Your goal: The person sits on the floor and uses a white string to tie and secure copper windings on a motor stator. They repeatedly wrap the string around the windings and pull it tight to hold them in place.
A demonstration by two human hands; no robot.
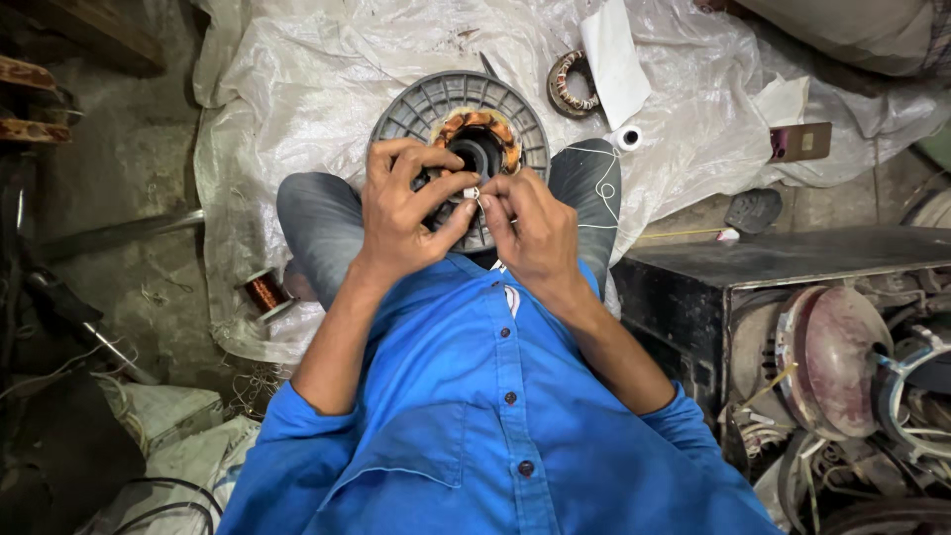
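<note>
Two hands are pinched together over one ribbed grey disc (416,104) with copper windings, resting on the knees. A tiny white piece (474,192) is gripped between the left hand (401,203) and right hand (535,233); its shape is unclear. One copper wire spool (265,291) lies at 9 o'clock.

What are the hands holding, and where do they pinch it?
Both hands, left hand and right hand, pinch a tiny white bit between fingertips, just above the round motor part. What the bit is cannot be told.
</note>
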